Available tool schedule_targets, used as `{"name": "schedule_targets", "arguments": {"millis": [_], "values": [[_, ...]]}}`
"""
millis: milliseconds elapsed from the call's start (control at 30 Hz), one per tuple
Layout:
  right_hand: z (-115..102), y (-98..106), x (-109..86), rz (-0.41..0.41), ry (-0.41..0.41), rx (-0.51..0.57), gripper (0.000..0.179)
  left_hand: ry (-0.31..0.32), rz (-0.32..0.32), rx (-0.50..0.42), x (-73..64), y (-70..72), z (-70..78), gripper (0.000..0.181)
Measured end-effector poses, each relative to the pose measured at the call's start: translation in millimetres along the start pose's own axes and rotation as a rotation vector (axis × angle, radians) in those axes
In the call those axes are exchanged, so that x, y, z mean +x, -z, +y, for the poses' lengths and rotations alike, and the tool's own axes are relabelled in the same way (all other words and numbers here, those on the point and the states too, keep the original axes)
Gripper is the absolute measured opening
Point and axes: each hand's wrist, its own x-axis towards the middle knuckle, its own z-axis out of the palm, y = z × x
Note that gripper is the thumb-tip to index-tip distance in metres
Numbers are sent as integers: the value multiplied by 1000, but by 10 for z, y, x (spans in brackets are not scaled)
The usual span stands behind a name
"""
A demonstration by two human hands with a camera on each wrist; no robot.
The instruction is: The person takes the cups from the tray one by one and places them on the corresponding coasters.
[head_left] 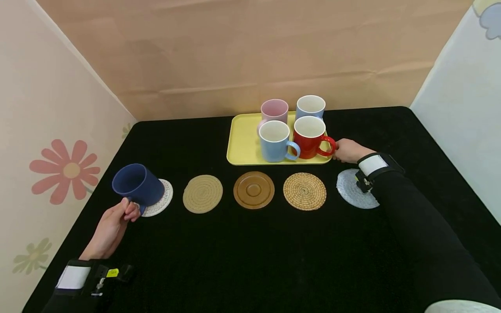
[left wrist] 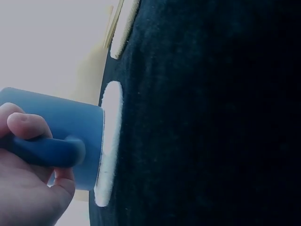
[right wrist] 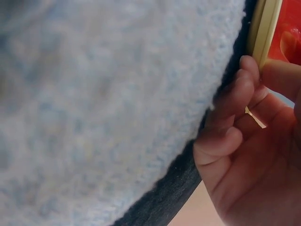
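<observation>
My left hand (head_left: 111,228) grips the handle of a dark blue mug (head_left: 135,180). The mug's base meets a white round coaster (head_left: 166,195) at the far left; in the left wrist view the mug (left wrist: 56,110) stands right against the coaster's face (left wrist: 110,141). Over at the right, my right hand (head_left: 349,151) pinches the near right edge of a yellow tray (head_left: 244,139), thumb over the rim and fingers curled below it. Just beside that thumb is the handle of a red mug (head_left: 307,143) standing on the tray.
Also on the tray are a light blue mug (head_left: 272,148), a pink mug (head_left: 275,108) and a pale blue mug (head_left: 311,106). A beige coaster (head_left: 202,194), a brown saucer (head_left: 253,190), a woven coaster (head_left: 304,191) and a grey-blue coaster (head_left: 352,191) form a row.
</observation>
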Motion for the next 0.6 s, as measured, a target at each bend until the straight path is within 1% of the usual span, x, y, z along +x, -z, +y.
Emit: {"name": "schedule_targets", "arguments": {"millis": [167, 333, 467, 600], "values": [[-9, -15, 4, 8, -10, -6, 14, -21, -29, -11, -25, 28, -30, 38], [4, -19, 2, 8, -11, 2, 15, -34, -57, -8, -19, 56, -60, 38], [0, -35, 8, 11, -12, 0, 15, -28, -61, -18, -32, 59, -56, 39], [-17, -51, 14, 13, -14, -11, 15, -12, -47, -16, -57, 60, -38, 38]]}}
